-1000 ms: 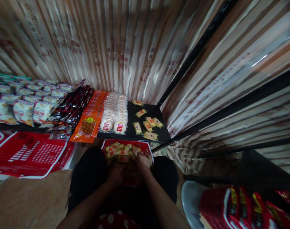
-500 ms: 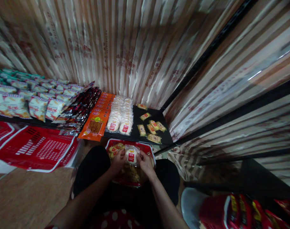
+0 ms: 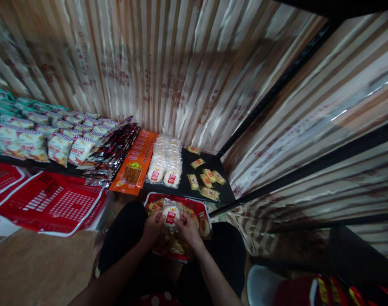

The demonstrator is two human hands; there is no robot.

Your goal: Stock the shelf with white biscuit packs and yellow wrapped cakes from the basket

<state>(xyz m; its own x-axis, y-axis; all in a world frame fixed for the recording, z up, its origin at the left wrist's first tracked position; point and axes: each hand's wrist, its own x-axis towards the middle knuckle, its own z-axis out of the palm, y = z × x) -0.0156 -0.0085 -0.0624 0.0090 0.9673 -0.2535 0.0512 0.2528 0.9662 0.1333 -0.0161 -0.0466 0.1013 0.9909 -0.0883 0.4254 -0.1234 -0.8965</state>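
Observation:
Between my two hands is a clear-wrapped pack of round white rice crackers (image 3: 171, 215) with a red label. My left hand (image 3: 153, 227) pinches its left side, and my right hand (image 3: 187, 229) grips its right side. The pack is held over a red basket (image 3: 204, 203) between my knees, which contains several yellow-wrapped snacks (image 3: 194, 214). Just beyond, on the black shelf (image 3: 181, 193), stand two rows of the same white cracker packs (image 3: 164, 159). To their right, several small yellow-wrapped snacks (image 3: 209, 194) lie scattered.
Left of the crackers are an orange snack bag (image 3: 130, 170), dark shiny packets (image 3: 109, 151) and white chip bags (image 3: 58, 148). Red baskets (image 3: 60, 199) sit below on the floor. Black shelf bars (image 3: 277, 180) slant at right, near a pale stool (image 3: 261, 282). A striped curtain (image 3: 143, 63) hangs behind.
The view has shifted slightly, so the shelf appears lower and further right. Both hands still hold the cracker pack, which has come a little left and lower over the basket.

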